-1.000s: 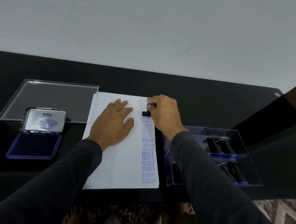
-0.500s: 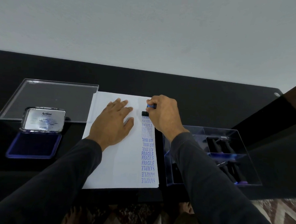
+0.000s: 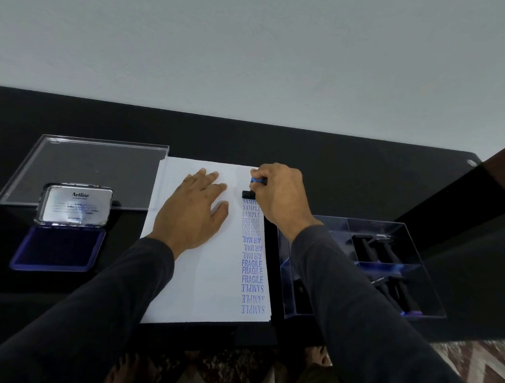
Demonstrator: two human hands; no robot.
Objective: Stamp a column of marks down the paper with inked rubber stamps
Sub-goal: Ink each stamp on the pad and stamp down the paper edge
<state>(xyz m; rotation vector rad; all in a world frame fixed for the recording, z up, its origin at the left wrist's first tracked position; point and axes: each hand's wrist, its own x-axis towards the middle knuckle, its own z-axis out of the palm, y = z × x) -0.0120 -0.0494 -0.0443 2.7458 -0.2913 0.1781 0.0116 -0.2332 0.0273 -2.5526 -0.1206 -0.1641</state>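
The right hand (image 3: 280, 195) is curled round a rubber stamp (image 3: 253, 188), fingers wrapped over its blue handle, with the black base set down on the paper (image 3: 200, 276) at the top of the column of marks (image 3: 252, 258). At nine o'clock from it, the left hand (image 3: 193, 214) lies flat on the sheet, fingers straight and slightly spread, pressing the paper to the black table (image 3: 348, 173). Both arms wear dark sleeves. The column runs from the stamp toward six o'clock along the paper's right edge: SAMPLE, FAX OUT, AIR MAIL, FRAGILE and SAMPLE again, in blue ink that is fainter near the top; some rows read upside down. At three o'clock from the paper, just beside its edge, stands a clear tray (image 3: 389, 227) with compartments holding more dark-handled stamps (image 3: 371, 250). At nine o'clock, apart from the sheet, sits an open ink pad (image 3: 58, 250) with its lid raised, the word Artline on it. Behind the pad, toward eleven o'clock, a clear flat lid (image 3: 85, 168) lies on the table, its edge meeting the paper's top-left corner.
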